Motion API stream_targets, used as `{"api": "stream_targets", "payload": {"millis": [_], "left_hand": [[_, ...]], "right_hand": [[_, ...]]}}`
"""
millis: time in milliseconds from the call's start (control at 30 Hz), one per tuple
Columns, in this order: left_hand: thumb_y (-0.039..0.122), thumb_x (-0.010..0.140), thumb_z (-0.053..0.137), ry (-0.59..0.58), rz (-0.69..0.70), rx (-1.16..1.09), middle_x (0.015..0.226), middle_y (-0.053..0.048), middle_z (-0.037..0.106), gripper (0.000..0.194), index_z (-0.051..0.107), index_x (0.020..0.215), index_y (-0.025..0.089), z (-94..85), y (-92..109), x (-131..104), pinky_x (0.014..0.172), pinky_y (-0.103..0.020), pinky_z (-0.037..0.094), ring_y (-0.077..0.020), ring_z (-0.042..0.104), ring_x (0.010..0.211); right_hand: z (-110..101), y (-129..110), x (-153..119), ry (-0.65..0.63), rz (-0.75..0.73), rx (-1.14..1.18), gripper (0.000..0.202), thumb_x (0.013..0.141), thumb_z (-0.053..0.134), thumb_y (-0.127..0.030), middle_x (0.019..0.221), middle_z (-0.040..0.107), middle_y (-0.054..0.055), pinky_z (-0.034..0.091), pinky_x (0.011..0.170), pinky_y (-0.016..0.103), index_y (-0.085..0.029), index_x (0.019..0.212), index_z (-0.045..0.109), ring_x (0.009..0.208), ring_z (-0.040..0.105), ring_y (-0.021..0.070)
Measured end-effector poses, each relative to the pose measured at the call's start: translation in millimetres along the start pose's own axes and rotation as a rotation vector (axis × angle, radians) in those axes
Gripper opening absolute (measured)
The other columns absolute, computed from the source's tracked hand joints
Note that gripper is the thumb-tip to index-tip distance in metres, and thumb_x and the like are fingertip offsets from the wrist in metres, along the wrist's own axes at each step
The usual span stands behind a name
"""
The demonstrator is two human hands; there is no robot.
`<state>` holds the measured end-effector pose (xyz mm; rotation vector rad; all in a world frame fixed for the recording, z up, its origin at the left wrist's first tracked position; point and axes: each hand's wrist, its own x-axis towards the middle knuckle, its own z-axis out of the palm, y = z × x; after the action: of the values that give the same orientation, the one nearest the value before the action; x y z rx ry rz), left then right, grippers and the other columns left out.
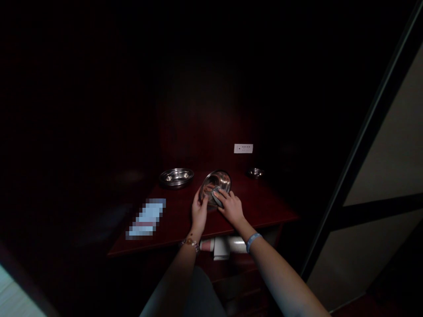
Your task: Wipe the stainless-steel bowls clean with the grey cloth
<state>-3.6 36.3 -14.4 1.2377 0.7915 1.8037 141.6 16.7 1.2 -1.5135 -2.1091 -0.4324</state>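
Gripping the rim of a shiny, round, silver-coloured metal bowl (216, 177), the left hand (199, 210) supports it on its near left side, thumb toward the inside. The right hand (231, 207) holds a grey, soft-looking pad (217, 198) against the bowl's interior, its fingers bunched over it. The bowl is tilted, its open mouth turned partly toward the wearer, above the middle of a dark red, glossy counter (257, 209); whether its base touches the surface cannot be told. Its smooth, curved wall looks mirror-like, with bright streaks along the rim, warm brownish reflections within and darker patches around them.
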Motion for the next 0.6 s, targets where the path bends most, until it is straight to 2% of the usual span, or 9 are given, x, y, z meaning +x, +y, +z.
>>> {"api": "stream_targets", "payload": {"millis": [200,400,600], "left_hand": [[0.043,0.086,0.061,0.011,-0.028,0.008,0.135,-0.014,0.059,0.054,0.051,0.135,0.020,1.1,0.9,-1.0,0.101,-0.038,0.050,-0.0245,0.057,0.125],[0.043,0.085,0.064,-0.010,-0.135,-0.097,0.140,-0.014,0.055,0.060,0.047,0.139,0.024,1.7,3.7,-4.2,0.087,-0.036,0.058,-0.0263,0.060,0.120],[0.042,0.083,0.066,-0.032,-0.135,-0.105,0.143,-0.013,0.052,0.063,0.045,0.141,0.027,0.8,3.6,-4.6,0.082,-0.034,0.059,-0.0272,0.058,0.122]], "right_hand": [[1.0,0.8,0.0,0.006,0.021,-0.019,0.075,0.082,0.066,-0.016,0.153,0.042,-0.002,0.048,0.090,0.042,-0.039,0.147,0.036,0.118,0.046,0.0282],[1.9,2.6,0.4,-0.036,0.010,0.040,0.074,0.082,0.064,-0.016,0.153,0.042,-0.003,0.048,0.094,0.039,-0.038,0.148,0.036,0.121,0.045,0.0270],[1.8,3.8,-0.2,-0.067,-0.075,0.156,0.068,0.084,0.061,-0.018,0.149,0.047,-0.004,0.044,0.103,0.037,-0.036,0.146,0.041,0.126,0.045,0.0250]]}}
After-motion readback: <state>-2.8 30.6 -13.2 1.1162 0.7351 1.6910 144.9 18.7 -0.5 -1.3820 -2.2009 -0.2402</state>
